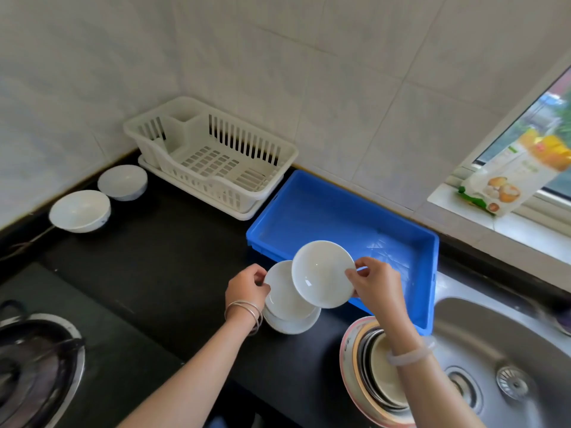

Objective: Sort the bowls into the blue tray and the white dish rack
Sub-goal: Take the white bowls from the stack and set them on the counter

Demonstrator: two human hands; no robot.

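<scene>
Fingers of the right hand (pixel 375 284) clamp the rim of a shallow white bowl (pixel 321 273), tilted over the near wall of the blue tray (pixel 340 205), whose floor lies just beyond. Fingers of the left hand (pixel 247 287) pinch the bowl stack (pixel 289 307) just beside the tray.

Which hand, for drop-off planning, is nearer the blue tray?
Right. The right hand, pinching a white bowl, overlaps the blue tray; the left hand holds the bowl stack left of it.

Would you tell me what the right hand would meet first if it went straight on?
Likely the blue tray: the right hand, pinching a small white dish, points across its inside; depth is unclear.
</scene>
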